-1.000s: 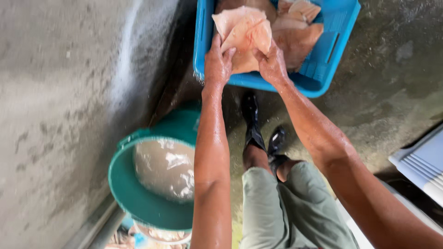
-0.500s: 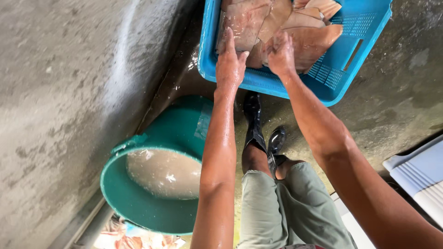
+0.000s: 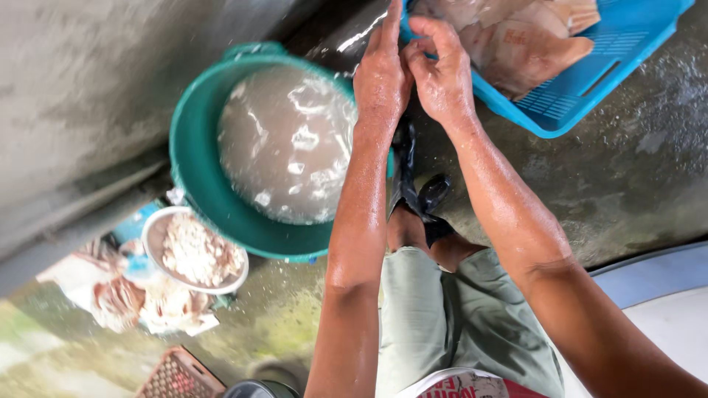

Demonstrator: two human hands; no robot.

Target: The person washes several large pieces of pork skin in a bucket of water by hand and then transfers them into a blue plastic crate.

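Note:
My left hand (image 3: 380, 77) and my right hand (image 3: 441, 74) are pressed together, both wet, at the near left edge of a blue plastic basket (image 3: 582, 96). The basket holds flat, pale pink-brown pieces (image 3: 516, 37). My left hand's fingers are stretched out and hold nothing. My right hand's fingers curl against the left hand, right by the nearest piece; whether they grip anything is unclear. Just left of the hands stands a green bucket (image 3: 193, 177) full of murky water (image 3: 284, 144).
A pale bowl (image 3: 151, 236) of whitish scraps sits on the wet concrete floor (image 3: 634, 184) below the bucket, beside a heap of pinkish scraps (image 3: 122, 302). A brown crate (image 3: 177, 376) lies at the bottom edge. A grey wall (image 3: 74, 96) runs along the left. My black footwear (image 3: 413, 195) is under the hands.
My hands have drawn back from the pieces in the basket to its near edge and come together. The view has shifted, and the bucket and bowl now show more fully.

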